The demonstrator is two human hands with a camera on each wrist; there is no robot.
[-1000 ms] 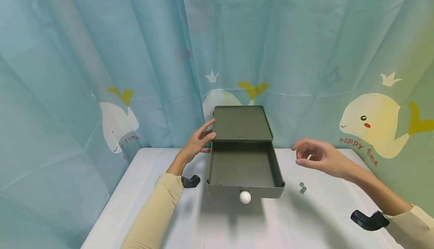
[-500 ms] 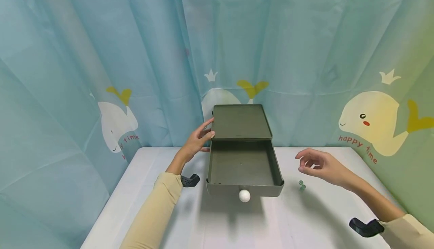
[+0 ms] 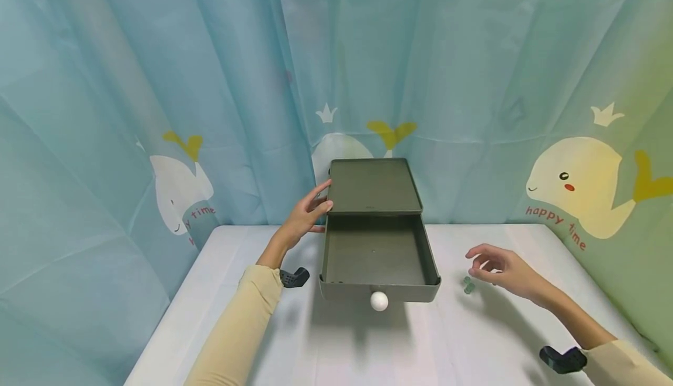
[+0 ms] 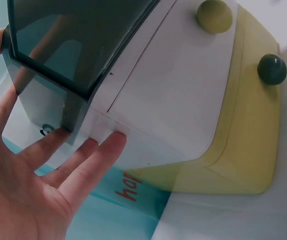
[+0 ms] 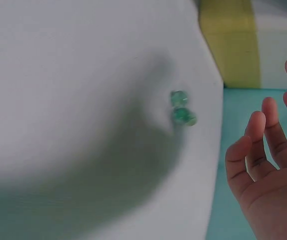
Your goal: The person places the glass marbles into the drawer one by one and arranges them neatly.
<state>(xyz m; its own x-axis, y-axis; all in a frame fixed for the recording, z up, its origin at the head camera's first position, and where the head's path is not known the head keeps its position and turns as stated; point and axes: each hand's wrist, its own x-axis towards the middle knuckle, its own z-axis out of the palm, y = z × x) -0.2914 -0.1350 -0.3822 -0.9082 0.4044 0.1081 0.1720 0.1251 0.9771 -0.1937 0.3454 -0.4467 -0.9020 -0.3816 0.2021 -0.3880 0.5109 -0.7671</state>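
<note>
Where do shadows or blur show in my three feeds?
Head: soft shadows on the white table below the open drawer and right hand. Left wrist: dim; finger shapes show in the dark panel, reflected or seen through, I can't tell. Right wrist: a broad, soft-edged shadow runs toward the green pieces, whose outlines look blurred.

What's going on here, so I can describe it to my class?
A person is working at a small drawer unit whose top drawer is pulled out. The left hand touches the side of the unit. The right hand, holding nothing, hangs in the air near some small green pieces, which lie on the white table to the right of the unit.
</note>
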